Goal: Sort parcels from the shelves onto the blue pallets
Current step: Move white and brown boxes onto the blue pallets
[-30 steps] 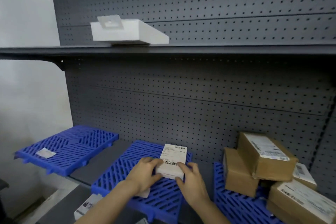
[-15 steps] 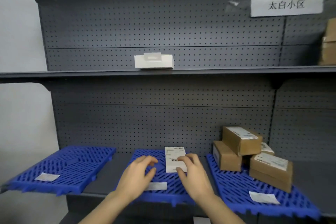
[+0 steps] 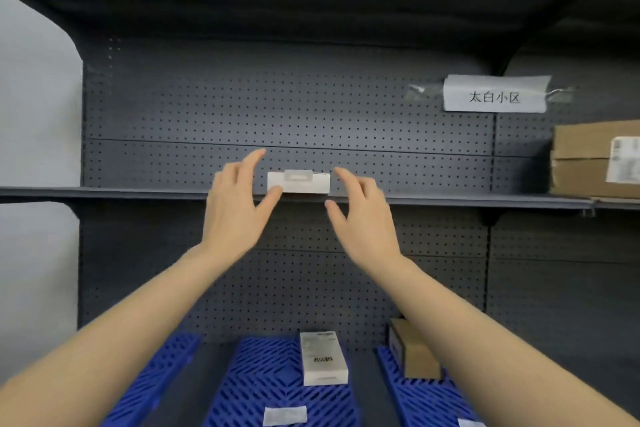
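Lying low at the near left is the left blue pallet [image 3: 156, 381], and only part of it shows. Above it a dark shelf [image 3: 104, 191] runs across from left to right. The left hand [image 3: 235, 204] is held up at this shelf with its fingers straight and apart, holding nothing. Its thumb tip is right at the lower left corner of a small white box [image 3: 298, 182]; I cannot tell if it touches. The white box sits on the shelf, in the middle, between the two hands. Down below, the middle blue pallet [image 3: 270, 374] has a white parcel [image 3: 322, 359] with a barcode lying flat on it, and a small white slip [image 3: 284, 415] nearer its front edge. The right hand [image 3: 363, 215] is up just right of the white box, fingers open and spread, holding nothing. Under the right arm a brown box [image 3: 415, 354] stands on the right blue pallet [image 3: 422, 402]. Far right, a paper sign [image 3: 495, 95] is taped to the back wall, and a big brown carton [image 3: 588, 159] sits on the shelf.
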